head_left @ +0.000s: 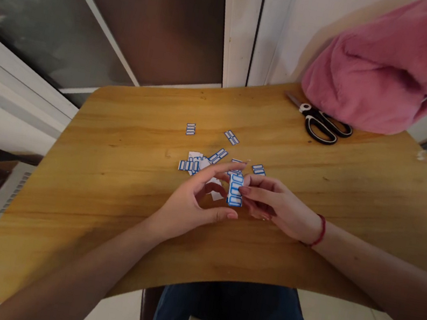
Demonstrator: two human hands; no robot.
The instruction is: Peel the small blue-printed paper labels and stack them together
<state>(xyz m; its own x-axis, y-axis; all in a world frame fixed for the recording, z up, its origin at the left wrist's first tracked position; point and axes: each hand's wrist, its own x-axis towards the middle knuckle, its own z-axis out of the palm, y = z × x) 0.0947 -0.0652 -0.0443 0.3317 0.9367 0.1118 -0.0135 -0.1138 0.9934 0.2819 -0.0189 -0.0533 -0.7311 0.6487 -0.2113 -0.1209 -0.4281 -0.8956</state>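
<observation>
Pinching a blue-bordered strip (235,192) in the right hand (281,207), just below frame centre; holding the left hand (194,200) curved around it, apparently gripping nothing. Could bend the strip by pinching too hard, or scatter the loose pieces (218,155) behind, near mid-frame, by brushing them.

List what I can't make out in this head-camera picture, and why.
1. Head view: any writing on the held blue-and-white strip; too small and blurred.
2. Head view: part of the loose pile of strips; the left hand covers it.
3. Head view: some fingertips of the right hand; behind the held strip.
4. Head view: the pink fabric's full extent; cut off by the top and right edges.
</observation>
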